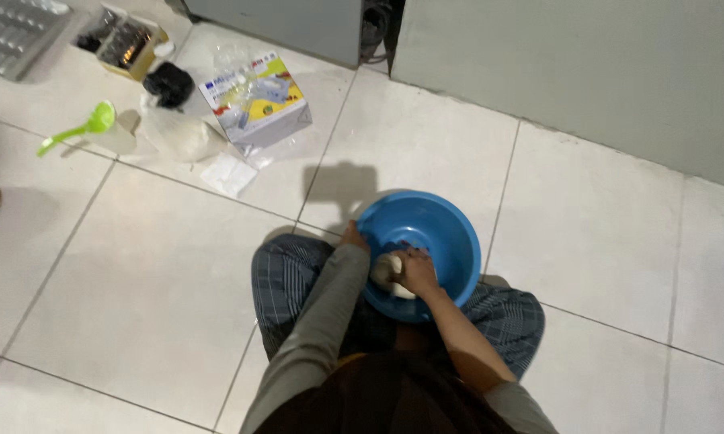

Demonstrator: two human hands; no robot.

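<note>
In the upper left of the frame, a colourful cardboard box (256,100) sits on the white tiled floor (603,241). Left of it lie a clear plastic bag (183,134), a green scoop (79,128), a black pouch (168,83) and a white paper scrap (228,174).

Basin interior: the round blue plastic basin (446,229) has bare room on its far and right sides; a pale lump of dough (384,272) fills the near-left part.
Near side: checked-trouser knees (285,277) flank the basin on both sides.
Right of basin: white floor tiles (603,233) run open to the grey wall (587,72).
Far left: a printed cardboard box (257,100), a clear bag of white powder (181,137) and a green plastic scoop (80,128) crowd the tiles, well apart from the basin.
</note>
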